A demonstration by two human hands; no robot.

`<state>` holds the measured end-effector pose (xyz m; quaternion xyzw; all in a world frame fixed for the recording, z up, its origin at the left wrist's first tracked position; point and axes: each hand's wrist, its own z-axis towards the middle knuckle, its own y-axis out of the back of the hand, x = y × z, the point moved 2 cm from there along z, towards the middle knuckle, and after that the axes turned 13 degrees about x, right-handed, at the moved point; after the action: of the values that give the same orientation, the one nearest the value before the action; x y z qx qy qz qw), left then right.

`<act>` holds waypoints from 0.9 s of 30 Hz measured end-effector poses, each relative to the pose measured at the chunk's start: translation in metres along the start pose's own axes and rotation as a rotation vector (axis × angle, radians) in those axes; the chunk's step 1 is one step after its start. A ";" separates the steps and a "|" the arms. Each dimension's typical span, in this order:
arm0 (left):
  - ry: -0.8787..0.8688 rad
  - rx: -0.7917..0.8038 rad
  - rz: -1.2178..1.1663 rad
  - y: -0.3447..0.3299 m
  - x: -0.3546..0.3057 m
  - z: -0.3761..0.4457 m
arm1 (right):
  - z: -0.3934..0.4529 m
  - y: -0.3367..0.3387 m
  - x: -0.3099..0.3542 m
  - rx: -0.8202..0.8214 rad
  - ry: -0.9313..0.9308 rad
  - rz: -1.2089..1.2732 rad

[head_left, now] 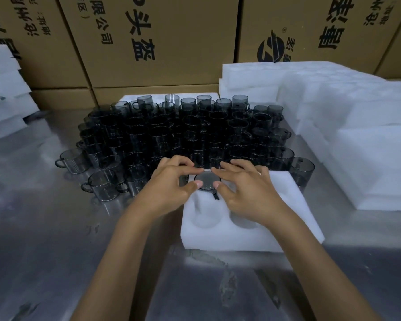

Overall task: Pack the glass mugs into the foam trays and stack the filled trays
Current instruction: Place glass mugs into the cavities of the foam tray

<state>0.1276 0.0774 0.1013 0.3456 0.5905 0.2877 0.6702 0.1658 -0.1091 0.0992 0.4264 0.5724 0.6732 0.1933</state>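
The foam tray [252,230] lies flat on the metal table [56,251], its far edge just beside the nearest row of the glass mugs [183,135]. Bare table surface lies open to the left of the tray and along its near edge. To the right, a stack of foam trays [368,135] stands near the tray, with a strip of table between them.

One mug [207,180] sits bottom-up in a far pocket of the tray, handle toward the person. The left hand [171,184] and the right hand [245,188] flank it, fingers lightly curved. Both thumbs touch its rim. The fingertips rest on or near its far edge; neither hand closes around it. Two near pockets hold nothing.

Cardboard boxes [160,42] line the back. More foam [2,89] is piled at far left.
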 end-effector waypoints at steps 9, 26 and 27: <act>-0.013 -0.114 0.092 -0.008 -0.009 0.002 | 0.002 -0.003 -0.008 -0.050 -0.004 0.045; -0.070 -0.202 0.064 -0.025 -0.014 0.011 | 0.048 0.063 -0.060 -0.317 -0.290 0.460; -0.071 -0.199 0.061 -0.025 -0.014 0.011 | 0.057 0.066 -0.064 -0.321 -0.334 0.444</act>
<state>0.1357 0.0500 0.0900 0.3052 0.5240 0.3529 0.7126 0.2615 -0.1402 0.1372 0.6097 0.3121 0.7012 0.1979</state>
